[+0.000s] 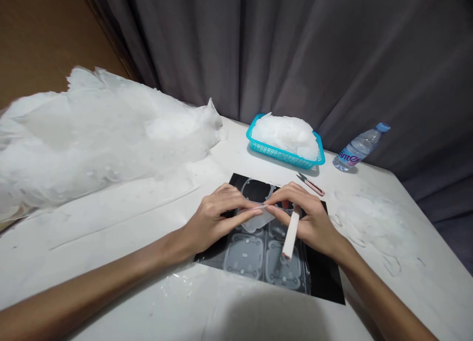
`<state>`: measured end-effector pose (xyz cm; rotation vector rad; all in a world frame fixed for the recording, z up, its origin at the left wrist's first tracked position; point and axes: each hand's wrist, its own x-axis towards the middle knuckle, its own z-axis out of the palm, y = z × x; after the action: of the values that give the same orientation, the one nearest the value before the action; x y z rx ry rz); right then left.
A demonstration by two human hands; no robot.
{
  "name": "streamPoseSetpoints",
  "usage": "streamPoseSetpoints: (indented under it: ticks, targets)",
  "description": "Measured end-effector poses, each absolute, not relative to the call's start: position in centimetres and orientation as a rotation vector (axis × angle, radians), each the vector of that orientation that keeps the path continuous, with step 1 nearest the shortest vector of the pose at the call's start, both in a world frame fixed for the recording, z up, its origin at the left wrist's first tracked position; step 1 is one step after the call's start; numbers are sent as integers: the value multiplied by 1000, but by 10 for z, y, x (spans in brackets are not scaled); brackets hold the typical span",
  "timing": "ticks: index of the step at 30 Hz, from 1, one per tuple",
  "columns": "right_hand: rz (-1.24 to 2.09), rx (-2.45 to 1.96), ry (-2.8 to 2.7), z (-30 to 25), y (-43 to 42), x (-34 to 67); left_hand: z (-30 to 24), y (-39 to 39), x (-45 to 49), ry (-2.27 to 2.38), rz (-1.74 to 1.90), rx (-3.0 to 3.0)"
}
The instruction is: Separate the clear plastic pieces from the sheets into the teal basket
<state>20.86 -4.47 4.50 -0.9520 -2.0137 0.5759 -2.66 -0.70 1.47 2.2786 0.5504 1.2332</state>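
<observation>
My left hand (214, 218) and my right hand (308, 218) meet over a black mat (325, 282) in the middle of the white table (111, 242). Both pinch a thin translucent plastic piece (256, 218) between fingertips. My right hand also grips a white, pen-like craft knife (290, 235), its end pointing back toward me. A clear plastic sheet with several moulded rounded shapes (258, 259) lies on the mat under the hands.
A big heap of white plastic pieces (99, 134) fills the left side. A turquoise basket (284, 156) of white pieces stands behind the mat, small pink snips (311, 184) beside it. A water bottle (358, 149) lies at the right. Plastic scraps (373, 222) litter the right.
</observation>
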Motion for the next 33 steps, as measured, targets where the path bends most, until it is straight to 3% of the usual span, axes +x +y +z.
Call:
streamPoseSetpoints:
  ticks: [12, 16, 20, 26, 30, 33]
  targets:
    - [708, -1103, -2004, 40, -45, 213, 14, -9, -29, 689, 1229, 2280]
    - [487, -1180, -1955, 50, -28, 226, 11, -10, -30, 901, 829, 2188]
    - [178, -1163, -1675, 80, 43, 257, 7, -4, -34, 855, 462, 2348]
    - [-92, -1628, -1574, 101, 150, 301, 3, 8, -41, 737, 355, 2562]
    - [-163, -1554, -1562, 89, 126, 297, 1, 9, -42, 708, 400, 2604]
    - [123, -1401, -1513, 75, 69, 281, 0, 13, -41, 678, 395, 2623]
